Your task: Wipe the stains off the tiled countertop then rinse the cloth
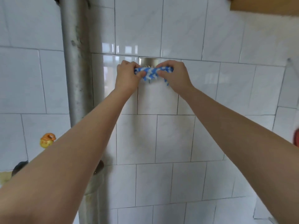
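Note:
A blue-and-white patterned cloth (151, 73) is bunched up against the white tiled wall, right at a square metal hook plate (148, 61). My left hand (127, 75) grips the cloth's left end and my right hand (175, 74) grips its right end, both arms stretched up and forward. A short tail of cloth hangs below my right hand. The hook itself is hidden behind the cloth. No countertop shows in this view.
A thick grey vertical pipe (76, 62) runs down the wall left of the hands. An orange-and-yellow bottle top (47, 140) sits low at the left. A wooden cabinet edge (265, 5) is at the top right, a red object (296, 138) at the right edge.

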`<state>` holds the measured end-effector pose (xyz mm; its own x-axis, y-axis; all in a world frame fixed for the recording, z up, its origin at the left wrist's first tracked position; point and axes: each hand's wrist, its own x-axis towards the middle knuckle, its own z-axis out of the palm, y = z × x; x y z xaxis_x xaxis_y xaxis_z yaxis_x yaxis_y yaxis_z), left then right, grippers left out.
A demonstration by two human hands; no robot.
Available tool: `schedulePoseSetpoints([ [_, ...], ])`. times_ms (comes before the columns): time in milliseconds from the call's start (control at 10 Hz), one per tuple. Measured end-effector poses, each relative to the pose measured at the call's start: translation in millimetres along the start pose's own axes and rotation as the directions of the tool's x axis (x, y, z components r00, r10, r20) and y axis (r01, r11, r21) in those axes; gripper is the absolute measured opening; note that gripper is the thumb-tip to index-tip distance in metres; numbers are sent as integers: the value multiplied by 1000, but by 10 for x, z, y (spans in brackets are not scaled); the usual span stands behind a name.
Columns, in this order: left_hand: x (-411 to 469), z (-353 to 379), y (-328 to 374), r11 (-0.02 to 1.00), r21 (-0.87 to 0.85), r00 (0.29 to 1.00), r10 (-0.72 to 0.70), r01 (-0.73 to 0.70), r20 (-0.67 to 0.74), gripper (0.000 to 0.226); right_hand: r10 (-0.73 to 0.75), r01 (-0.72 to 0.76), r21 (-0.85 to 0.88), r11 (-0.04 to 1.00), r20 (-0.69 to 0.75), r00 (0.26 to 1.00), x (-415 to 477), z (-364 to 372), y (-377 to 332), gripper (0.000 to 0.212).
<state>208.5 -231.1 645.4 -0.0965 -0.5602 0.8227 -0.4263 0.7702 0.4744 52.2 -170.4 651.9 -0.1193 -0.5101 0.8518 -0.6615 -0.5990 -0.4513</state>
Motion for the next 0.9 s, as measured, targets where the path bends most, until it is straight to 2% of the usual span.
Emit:
schedulePoseSetpoints([
  [100, 16, 75, -22, 989, 150, 1000, -2, 4, -17, 28, 21, -24, -64, 998, -52, 998, 36, 122, 112, 16],
  [200, -60, 106, -107, 997, 72, 999, -35, 36, -13, 20, -5, -10, -279, 960, -53, 999, -5, 209, 247, 20],
  [300, -171, 132, -167, 996, 15, 995, -87, 87, 46, 19, 31, -43, -418, 907, -37, 999, -78, 248, 289, 23],
  [400, -270, 224, -209, 989, -86, 987, -110, 120, 114, 19, 60, -54, -392, 919, 3, 998, -196, 282, 317, 28],
  [500, -368, 330, -208, 979, -92, 977, -170, 183, 131, 22, 101, -99, -266, 959, -6, 995, -341, 324, 350, 26],
  [700, -509, 418, -171, 971, -21, 953, -231, 239, 194, 38, 233, -226, -162, 961, 22, 972, -514, 345, 400, 22],
  [800, -591, 382, -218, 965, 1, 944, -258, 263, 205, 47, 274, -264, -156, 952, 52, 960, -578, 333, 420, 21],
  [900, -740, 303, -234, 956, -4, 936, -285, 292, 209, 49, 331, -315, -184, 931, 67, 941, -731, 280, 418, 30],
])
